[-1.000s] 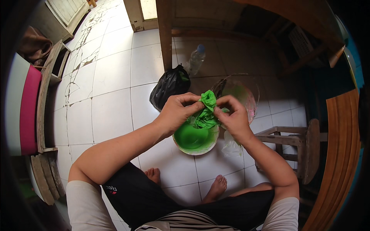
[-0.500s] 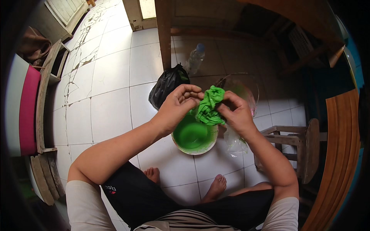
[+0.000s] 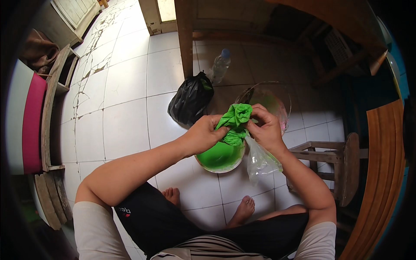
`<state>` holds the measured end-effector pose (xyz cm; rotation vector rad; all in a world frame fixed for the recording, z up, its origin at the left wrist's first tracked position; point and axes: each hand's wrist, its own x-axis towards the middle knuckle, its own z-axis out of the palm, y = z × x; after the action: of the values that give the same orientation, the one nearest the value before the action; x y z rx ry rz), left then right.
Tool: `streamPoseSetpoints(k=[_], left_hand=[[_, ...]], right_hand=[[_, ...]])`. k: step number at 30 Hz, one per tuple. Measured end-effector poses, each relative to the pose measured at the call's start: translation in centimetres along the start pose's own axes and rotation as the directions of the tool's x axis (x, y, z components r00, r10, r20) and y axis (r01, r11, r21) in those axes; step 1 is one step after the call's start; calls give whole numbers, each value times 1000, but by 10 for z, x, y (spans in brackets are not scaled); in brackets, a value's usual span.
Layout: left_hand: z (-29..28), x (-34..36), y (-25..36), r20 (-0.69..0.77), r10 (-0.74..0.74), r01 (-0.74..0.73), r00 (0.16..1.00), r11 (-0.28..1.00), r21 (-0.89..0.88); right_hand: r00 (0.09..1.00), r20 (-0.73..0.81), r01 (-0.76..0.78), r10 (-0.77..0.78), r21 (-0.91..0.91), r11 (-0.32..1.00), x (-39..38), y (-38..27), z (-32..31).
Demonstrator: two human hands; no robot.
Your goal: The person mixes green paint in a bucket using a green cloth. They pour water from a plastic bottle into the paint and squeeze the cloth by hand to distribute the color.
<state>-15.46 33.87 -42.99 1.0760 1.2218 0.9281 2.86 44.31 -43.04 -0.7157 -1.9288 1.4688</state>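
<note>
A crumpled, twisted bright green bundle of cloth or thin sheet is held up between both hands. My left hand grips its left side, thumb pressed on it. My right hand pinches its right side. A clear plastic bag hangs below my right hand; where it is held or attached I cannot make out. Underneath is a round tub of green liquid, partly hidden by the bundle.
Behind sit a black plastic bag, a water bottle and a stained bucket on the tiled floor. A wooden stool stands right, low shelving left. My bare feet flank the near side.
Over the last half second my left hand has moved down and closed on the bundle's side, which has turned. The clear bag now hangs higher and more visibly below my right hand.
</note>
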Motion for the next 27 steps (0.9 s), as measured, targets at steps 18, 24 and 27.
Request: streamPoseSetpoints(k=[18,24,27], left_hand=[[-1,2,2,-197,99,-141,975,967,-214],[-10,6,-6,-213,71,-111,975,977,-181],[-10,7,-5,-234,69,-129,970,959,-251]], right_hand=[[986,118,-117,116,5,993,-3,-18,5],[972,59,-214,229,-203,956,-3,-13,8],[925,84,-360,371,-127,924,-4,-7,0]])
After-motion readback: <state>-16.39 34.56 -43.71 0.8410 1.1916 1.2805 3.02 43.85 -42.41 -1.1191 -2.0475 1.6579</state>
